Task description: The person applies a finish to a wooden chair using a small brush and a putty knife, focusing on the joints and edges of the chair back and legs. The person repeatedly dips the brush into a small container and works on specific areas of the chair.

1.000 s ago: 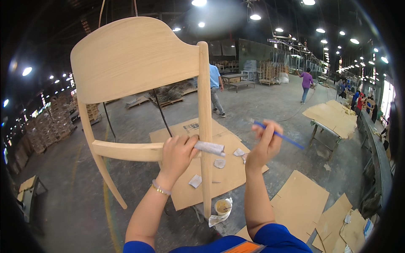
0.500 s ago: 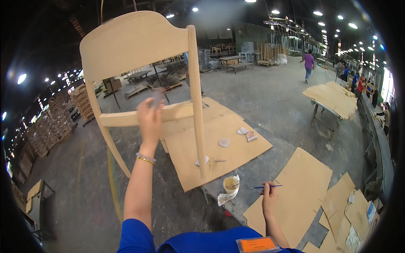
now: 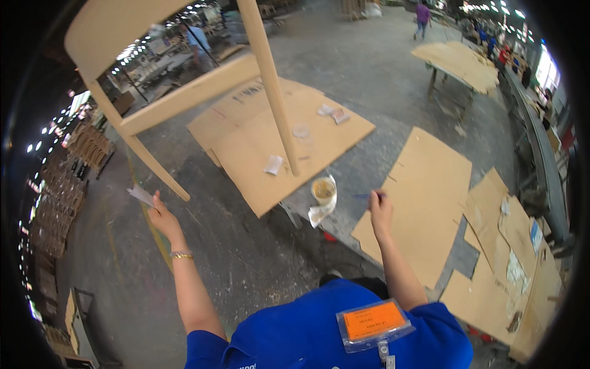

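the left hand [image 3: 167,221] pinches a pale sheet [image 3: 142,196] near the chair [image 3: 192,96] while the curled right hand [image 3: 381,215] grips a slim blue tool [image 3: 361,196].

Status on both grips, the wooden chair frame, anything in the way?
Left grip holds pale sheet. Right grip holds thin blue tool. Wooden chair frame untouched by either. Possible obstacle: cup, just left of right grip.

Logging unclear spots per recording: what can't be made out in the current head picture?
In the head view:
Pale wooden chair frame: top of its broad backrest, cut off by the upper edge.
Slim blue tool in the right hand: tip, blurred.
Thin pale grey sheet in the left hand: surface texture, blurred.
Distant person in a purple top: hands, too small.
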`<state>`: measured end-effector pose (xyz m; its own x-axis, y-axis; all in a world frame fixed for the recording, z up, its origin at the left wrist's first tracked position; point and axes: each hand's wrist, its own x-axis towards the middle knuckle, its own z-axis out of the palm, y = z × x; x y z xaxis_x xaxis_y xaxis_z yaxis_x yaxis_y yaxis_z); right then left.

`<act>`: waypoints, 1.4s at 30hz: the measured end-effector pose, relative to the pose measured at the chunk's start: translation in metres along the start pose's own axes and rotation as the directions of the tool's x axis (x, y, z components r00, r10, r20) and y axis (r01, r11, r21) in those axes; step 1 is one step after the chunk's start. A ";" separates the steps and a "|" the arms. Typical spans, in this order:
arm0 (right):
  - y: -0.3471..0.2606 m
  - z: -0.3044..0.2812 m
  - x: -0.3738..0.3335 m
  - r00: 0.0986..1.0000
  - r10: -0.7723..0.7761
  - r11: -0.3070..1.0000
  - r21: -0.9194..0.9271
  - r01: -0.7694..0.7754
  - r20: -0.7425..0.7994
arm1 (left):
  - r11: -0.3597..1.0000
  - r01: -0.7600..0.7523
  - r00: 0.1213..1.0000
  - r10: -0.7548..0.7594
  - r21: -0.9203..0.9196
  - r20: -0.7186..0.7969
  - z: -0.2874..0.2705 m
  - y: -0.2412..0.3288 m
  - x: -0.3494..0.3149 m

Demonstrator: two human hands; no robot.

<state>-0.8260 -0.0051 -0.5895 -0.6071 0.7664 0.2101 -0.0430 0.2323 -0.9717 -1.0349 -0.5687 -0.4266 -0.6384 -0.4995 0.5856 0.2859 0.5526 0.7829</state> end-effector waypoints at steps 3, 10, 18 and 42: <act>0.010 0.037 0.023 0.999 0.021 0.996 -0.090 -0.017 0.048 | 0.979 0.126 0.957 -0.162 0.160 0.240 -0.006 -0.023 -0.071; 0.054 0.127 0.052 0.968 -0.004 0.875 -0.469 0.124 0.249 | 0.867 0.497 0.769 -0.453 0.023 0.452 -0.012 -0.056 -0.172; 0.109 0.179 0.066 0.928 0.161 0.736 -0.667 0.113 0.335 | 0.932 0.301 0.951 -0.310 -0.204 -0.013 -0.021 -0.045 -0.046; 0.142 0.187 0.092 0.897 0.062 0.350 -0.851 0.391 0.437 | 0.895 0.307 0.938 -0.343 -0.324 -0.059 -0.029 -0.067 0.164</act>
<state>-1.0363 -0.0140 -0.7282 -0.8943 0.4402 0.0808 0.4233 0.8906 -0.1665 -1.1378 -0.7067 -0.3772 -0.6545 -0.6969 0.2933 0.2920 0.1249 0.9482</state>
